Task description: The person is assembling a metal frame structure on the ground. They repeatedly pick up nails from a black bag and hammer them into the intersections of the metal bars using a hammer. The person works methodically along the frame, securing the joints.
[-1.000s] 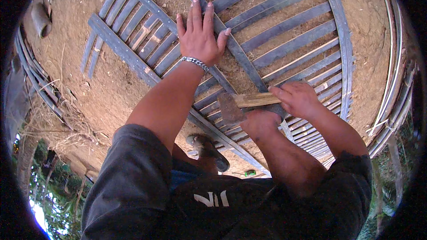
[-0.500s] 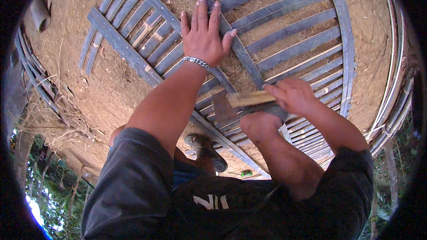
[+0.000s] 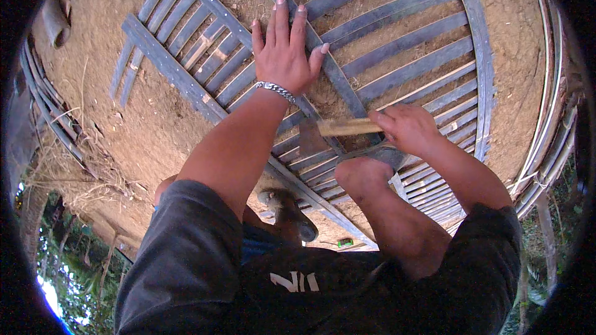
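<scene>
A panel of grey weathered wooden slats (image 3: pixel 403 43) lies flat on bare earth. My left hand (image 3: pixel 284 53), with a metal bracelet at the wrist, presses flat on a diagonal slat (image 3: pixel 338 80), fingers together and pointing away. My right hand (image 3: pixel 406 127) grips the pale wooden handle of a hammer (image 3: pixel 338 128); its dark head (image 3: pixel 308 136) points down, just above the slats near the diagonal one. My knee (image 3: pixel 363 174) is bent below the hammer, over the slats.
Sandy ground (image 3: pixel 155 130) surrounds the panel. A sandalled foot (image 3: pixel 288 214) rests at the panel's near edge. More slat pieces curve along the left (image 3: pixel 43 99) and right (image 3: pixel 552 136) rims. A small green object (image 3: pixel 344 243) lies on the dirt.
My right hand has moved the hammer slightly up and right. My left hand stays pressed on the slat; the view has shifted a little.
</scene>
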Demonstrator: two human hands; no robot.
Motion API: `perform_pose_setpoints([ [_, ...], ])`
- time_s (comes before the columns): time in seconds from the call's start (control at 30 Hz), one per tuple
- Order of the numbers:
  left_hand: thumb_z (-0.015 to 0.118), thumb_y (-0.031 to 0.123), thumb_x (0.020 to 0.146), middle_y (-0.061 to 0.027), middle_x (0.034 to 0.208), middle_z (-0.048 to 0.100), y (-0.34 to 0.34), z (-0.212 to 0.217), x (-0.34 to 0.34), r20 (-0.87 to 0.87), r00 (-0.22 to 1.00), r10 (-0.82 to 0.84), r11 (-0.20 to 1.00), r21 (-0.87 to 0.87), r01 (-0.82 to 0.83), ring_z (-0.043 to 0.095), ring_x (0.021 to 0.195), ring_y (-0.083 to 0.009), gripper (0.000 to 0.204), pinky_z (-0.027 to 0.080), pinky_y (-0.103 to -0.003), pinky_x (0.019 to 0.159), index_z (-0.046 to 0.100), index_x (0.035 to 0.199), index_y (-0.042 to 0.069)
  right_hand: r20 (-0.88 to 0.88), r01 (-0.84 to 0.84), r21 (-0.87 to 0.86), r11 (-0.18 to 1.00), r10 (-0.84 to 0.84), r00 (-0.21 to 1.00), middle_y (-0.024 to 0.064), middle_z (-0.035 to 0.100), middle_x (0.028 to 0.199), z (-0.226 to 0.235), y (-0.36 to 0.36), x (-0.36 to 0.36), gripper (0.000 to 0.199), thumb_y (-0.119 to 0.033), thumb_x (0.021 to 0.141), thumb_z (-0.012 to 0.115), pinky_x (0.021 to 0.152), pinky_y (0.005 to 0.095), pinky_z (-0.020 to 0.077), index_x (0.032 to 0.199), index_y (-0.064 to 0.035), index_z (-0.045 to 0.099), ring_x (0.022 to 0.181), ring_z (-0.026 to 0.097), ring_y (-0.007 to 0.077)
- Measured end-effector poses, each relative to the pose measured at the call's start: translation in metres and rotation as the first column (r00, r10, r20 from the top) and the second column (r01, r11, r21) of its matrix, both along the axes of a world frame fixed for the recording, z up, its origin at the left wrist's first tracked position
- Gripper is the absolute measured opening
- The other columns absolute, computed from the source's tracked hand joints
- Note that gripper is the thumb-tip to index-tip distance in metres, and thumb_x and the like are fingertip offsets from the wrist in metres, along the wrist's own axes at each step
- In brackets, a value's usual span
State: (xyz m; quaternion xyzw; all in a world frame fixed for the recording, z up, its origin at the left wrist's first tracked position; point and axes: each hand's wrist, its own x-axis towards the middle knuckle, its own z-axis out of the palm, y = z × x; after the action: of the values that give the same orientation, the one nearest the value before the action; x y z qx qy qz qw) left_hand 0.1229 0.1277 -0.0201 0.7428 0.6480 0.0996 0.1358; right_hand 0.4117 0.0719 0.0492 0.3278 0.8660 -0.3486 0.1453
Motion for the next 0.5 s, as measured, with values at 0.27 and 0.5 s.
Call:
perform_pose_setpoints([
  [0.27, 0.063, 0.050, 0.090, -0.0245, 0.163, 0.025, 0.000, 0.001, 0.000, 0.000, 1.000, 0.005, 1.000, 0.003, -0.005, 0.038, 0.144, -0.0383, 0.079, 0.019, -0.059, 0.119, 0.037, 0.153, 0.010, 0.098, 0.013, 0.003, 1.000, -0.013, 0.995, 0.0047, 0.061, 0.081, -0.005, -0.008, -0.002, 0.040, -0.021, 0.083, 0.064, 0.063, 0.0437, 0.0554, 0.124, -0.0227, 0.062, 0.079, 0.069, 0.0286],
  [0.5, 0.062, 0.050, 0.090, -0.0245, 0.163, 0.025, 0.001, 0.000, 0.000, 0.004, 1.000, 0.002, 1.000, 0.012, -0.003, 0.039, 0.143, -0.0385, 0.079, 0.019, -0.059, 0.119, 0.038, 0.153, 0.010, -0.144, -0.037, 0.029, 0.999, 0.041, 0.989, 0.0053, 0.060, 0.083, 0.003, -0.013, 0.007, 0.043, -0.021, 0.082, 0.066, 0.064, 0.0434, 0.0558, 0.125, -0.0209, 0.062, 0.083, 0.069, 0.0281],
])
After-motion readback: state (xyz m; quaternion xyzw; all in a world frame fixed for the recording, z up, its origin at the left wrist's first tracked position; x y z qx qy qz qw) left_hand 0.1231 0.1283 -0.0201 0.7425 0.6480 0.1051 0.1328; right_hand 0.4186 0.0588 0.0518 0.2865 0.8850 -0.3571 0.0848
